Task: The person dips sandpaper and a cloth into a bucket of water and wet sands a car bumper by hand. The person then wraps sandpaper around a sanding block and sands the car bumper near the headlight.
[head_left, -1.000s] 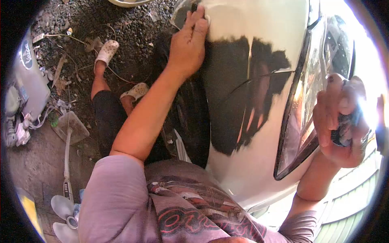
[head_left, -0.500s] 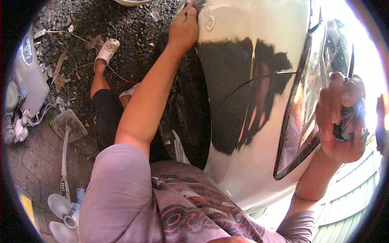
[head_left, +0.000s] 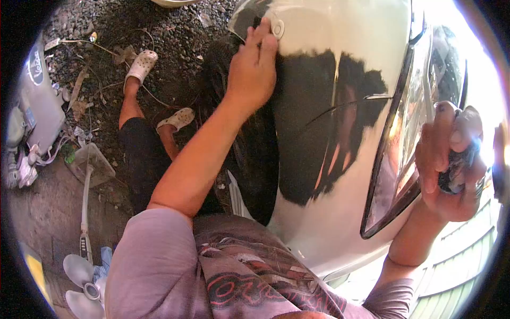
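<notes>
My left hand (head_left: 253, 74) reaches along the pale car body panel (head_left: 313, 234), fingers extended and held together beside the round cap (head_left: 278, 28). A small dark piece (head_left: 257, 22) shows at its fingertips, over a dark patch; I cannot make out what it is. A larger rough-edged dark patch (head_left: 303, 127) covers the middle of the panel, crossed by a thin curved line. Raised beside the lamp (head_left: 396, 154), my right hand (head_left: 451, 170) has its fingers curled round a dark, crumpled bundle (head_left: 454, 167), whose kind is unclear in the glare.
Another person's legs in dark shorts (head_left: 139, 159) and pale clogs (head_left: 141, 65) are at the left on gravel (head_left: 180, 37). A fan (head_left: 90, 291), a white pole with a flat base (head_left: 90, 165), and a grey plastic piece (head_left: 45, 101) lie further left. The black wheel area (head_left: 255, 149) borders the panel.
My left hand has moved right and down from the panel's far corner, uncovering the dark patch there. My right hand stays raised with the bundle. The other person's second clog shows more fully.
</notes>
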A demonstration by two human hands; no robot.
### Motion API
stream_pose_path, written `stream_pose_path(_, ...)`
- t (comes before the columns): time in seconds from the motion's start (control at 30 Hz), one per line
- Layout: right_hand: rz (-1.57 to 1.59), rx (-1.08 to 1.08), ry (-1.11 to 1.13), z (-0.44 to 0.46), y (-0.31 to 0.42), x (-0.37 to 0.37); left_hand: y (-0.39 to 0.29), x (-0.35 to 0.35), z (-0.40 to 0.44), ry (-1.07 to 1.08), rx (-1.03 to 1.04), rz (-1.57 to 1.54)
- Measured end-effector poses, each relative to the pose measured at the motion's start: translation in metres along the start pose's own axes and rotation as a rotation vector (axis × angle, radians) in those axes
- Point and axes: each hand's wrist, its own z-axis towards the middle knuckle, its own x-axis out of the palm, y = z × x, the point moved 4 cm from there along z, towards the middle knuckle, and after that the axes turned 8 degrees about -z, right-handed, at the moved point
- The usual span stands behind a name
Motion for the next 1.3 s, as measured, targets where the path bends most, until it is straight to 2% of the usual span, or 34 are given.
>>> stream_pose_path(0.03, -0.027, 0.002, -0.013, 0.0, -0.001, 0.001, 0.009, -0.001, 0.015, 0.003, -0.007, -0.001)
stream_pose_path(0.1, 0.054, 0.0, -0.045, 0.0, -0.007, -0.006, 0.049, -0.002, 0.064, 0.086, -0.383, -0.018)
stream_pose_path(0.17, 0.115, -0.004, -0.092, 0.0, -0.011, -0.013, 0.073, 0.001, 0.08, 0.111, -0.392, 0.08)
stream_pose_path(0.2, 0.061, -0.024, -0.029, 0.004, -0.008, -0.011, 0.08, 0.002, 0.084, 0.138, -0.411, 0.174)
stream_pose_path(0.23, 0.04, -0.021, -0.026, 0.004, -0.007, -0.008, 0.068, -0.002, 0.065, 0.133, -0.404, 0.177)
stream_pose_path(0.3, -0.004, -0.016, -0.02, 0.003, -0.005, -0.002, 0.022, -0.008, 0.008, 0.072, -0.056, 0.076)
stream_pose_path(0.43, 0.129, -0.008, -0.029, -0.008, -0.002, 0.004, 0.033, -0.012, 0.02, 0.086, 0.01, 0.068)
stream_pose_path(0.5, 0.071, -0.048, -0.01, -0.004, 0.004, 0.004, 0.082, -0.011, 0.073, 0.143, -0.298, 0.026)
stream_pose_path(0.57, 0.014, -0.09, 0.022, 0.0, 0.011, 0.007, 0.096, -0.007, 0.079, 0.12, -0.317, 0.051)
stream_pose_path(0.63, 0.017, -0.003, -0.02, -0.007, 0.01, 0.004, 0.079, -0.007, 0.061, 0.107, -0.336, 0.082)
stream_pose_path(0.7, 0.08, 0.003, -0.052, -0.012, 0.006, -0.001, 0.019, -0.008, 0.007, 0.037, -0.101, 0.023)
stream_pose_path(0.73, 0.117, 0.01, -0.057, -0.013, 0.003, -0.001, 0.021, -0.003, 0.008, 0.044, -0.115, 0.016)
stream_pose_path(0.8, 0.143, 0.034, -0.079, -0.013, 0.004, 0.005, 0.017, -0.007, 0.002, 0.004, 0.03, 0.055)
stream_pose_path(0.83, 0.1, 0.001, -0.047, -0.008, 0.006, 0.005, 0.032, -0.01, 0.024, 0.002, 0.038, 0.058)
stream_pose_path(0.9, 0.018, -0.07, 0.013, 0.0, 0.008, 0.005, 0.086, -0.009, 0.082, 0.09, -0.341, 0.111)
stream_pose_path(1.0, 0.021, -0.098, 0.02, -0.001, 0.008, 0.006, 0.098, -0.007, 0.088, 0.095, -0.364, 0.144)
stream_pose_path(1.07, 0.028, -0.054, -0.017, -0.006, 0.008, 0.005, 0.053, -0.006, 0.034, 0.048, -0.302, 0.094)
stream_pose_path(1.1, 0.033, -0.014, -0.041, -0.007, 0.006, 0.002, 0.019, -0.007, 0.002, 0.009, -0.108, -0.005)
stream_pose_path(1.13, 0.04, 0.026, -0.066, -0.007, 0.003, -0.001, -0.011, -0.009, -0.02, 0.041, -0.084, -0.057)
stream_pose_path(1.23, 0.167, 0.019, -0.047, -0.007, 0.001, 0.004, 0.022, -0.012, -0.004, 0.061, -0.047, -0.154)
stream_pose_path(1.27, 0.1, 0.004, -0.047, -0.006, 0.002, 0.003, 0.048, -0.01, 0.019, -0.019, -0.11, -0.056)
stream_pose_path(1.3, 0.087, -0.001, -0.051, -0.006, 0.004, 0.006, 0.073, -0.011, 0.049, 0.064, -0.352, 0.032)
